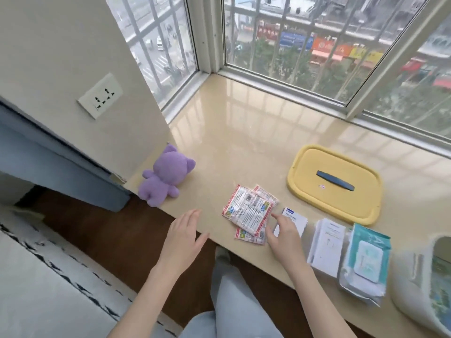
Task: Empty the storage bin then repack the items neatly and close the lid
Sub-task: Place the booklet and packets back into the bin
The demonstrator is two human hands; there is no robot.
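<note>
The white storage bin [415, 286] stands at the right edge of the beige windowsill, partly cut off. Its yellow lid [314, 167] with a dark handle lies flat behind the items. Red-and-white sachets [249, 211] lie in a small pile near the sill's front edge. My right hand [284, 231] rests on a small white box [296, 219] beside them, fingers loosely bent over it. To the right lie a white carton [325, 245] and a teal wet-wipe pack [366, 257]. My left hand [184, 236] hovers open left of the sachets, holding nothing.
A purple plush toy [163, 176] sits at the sill's left front corner against the wall. Barred windows border the sill at the back. A wall socket [101, 97] is on the left wall. Dark wooden floor and a patterned rug [61, 276] lie below.
</note>
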